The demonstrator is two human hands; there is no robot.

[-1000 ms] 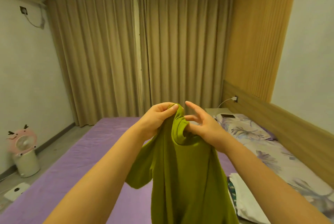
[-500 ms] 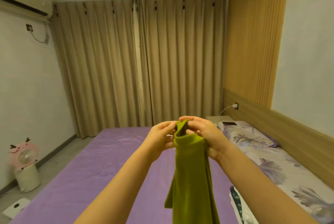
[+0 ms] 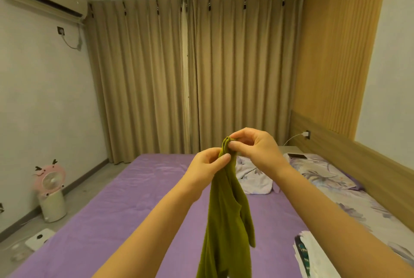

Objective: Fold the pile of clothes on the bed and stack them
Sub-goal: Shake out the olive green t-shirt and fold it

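Over purple bed (image 3: 139,192), green top (image 3: 224,221) dangling from both hands (image 3: 207,166) (image 3: 257,151), fingers (image 3: 225,157) pinched shut on bunched collar — best spread apart along shoulders, then lay flat for folding.

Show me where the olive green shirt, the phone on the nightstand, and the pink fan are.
olive green knit shirt (image 3: 224,221), head view, on its hanging body.
black flat phone (image 3: 297,156), head view, on its screen.
pink round deer-faced fan (image 3: 51,180), head view, on its grille.

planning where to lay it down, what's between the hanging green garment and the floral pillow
In the head view, a crumpled floral cloth lies on the purple bed between the green garment and the floral pillow.
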